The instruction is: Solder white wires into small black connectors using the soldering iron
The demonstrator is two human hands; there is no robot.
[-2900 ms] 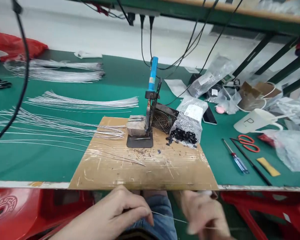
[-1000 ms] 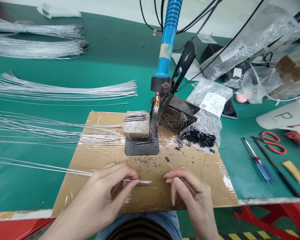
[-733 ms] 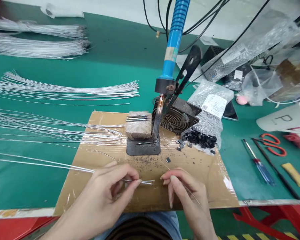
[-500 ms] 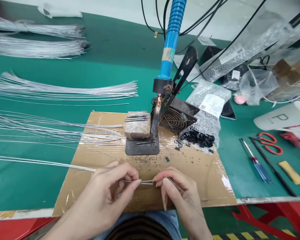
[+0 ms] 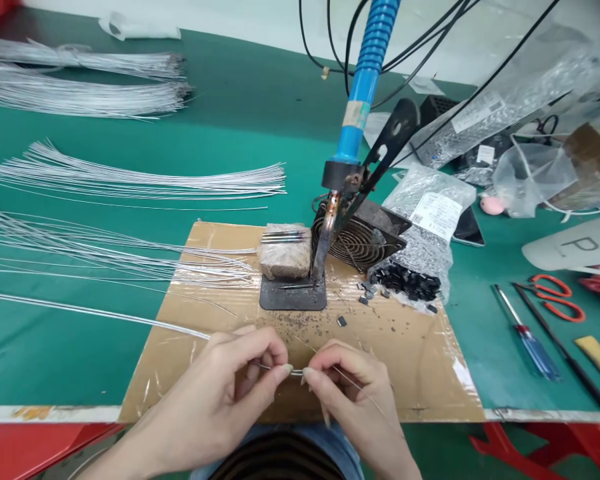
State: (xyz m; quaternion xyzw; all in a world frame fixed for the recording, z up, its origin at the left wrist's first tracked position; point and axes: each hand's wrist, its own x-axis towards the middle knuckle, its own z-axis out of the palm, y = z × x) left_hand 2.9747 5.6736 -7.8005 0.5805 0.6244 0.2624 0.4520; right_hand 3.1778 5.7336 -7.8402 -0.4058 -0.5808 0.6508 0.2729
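My left hand (image 5: 253, 377) is closed, thumb against forefinger, on thin white-grey wires (image 5: 175, 326) that run in from the left edge. A short length of these wires shows in the gap between my hands. My right hand (image 5: 353, 387) pinches their ends between thumb and forefinger. A finer wire (image 5: 364, 389) crosses the right hand's fingers and palm; I cannot tell how it is held. Both hands are just above a brown cardboard sheet (image 5: 420, 360). Beyond them a soldering iron (image 5: 327, 230) with a blue grip is clamped tip-down over a small black plate (image 5: 293, 299).
Loose wires (image 5: 215, 267) lie left of a wrapped block (image 5: 285, 253); more wire bundles (image 5: 155, 179) lie behind. A round-grilled fan (image 5: 357, 240) stands by the iron. Right are a bag of small black parts (image 5: 410, 280), a screwdriver (image 5: 533, 343), orange-handled scissors (image 5: 555, 293) and a cup (image 5: 575, 243).
My right thumb and forefinger have come together on the wire ends, and the visible gap between my hands has become shorter. The view has shifted slightly, so the bench appears further right.
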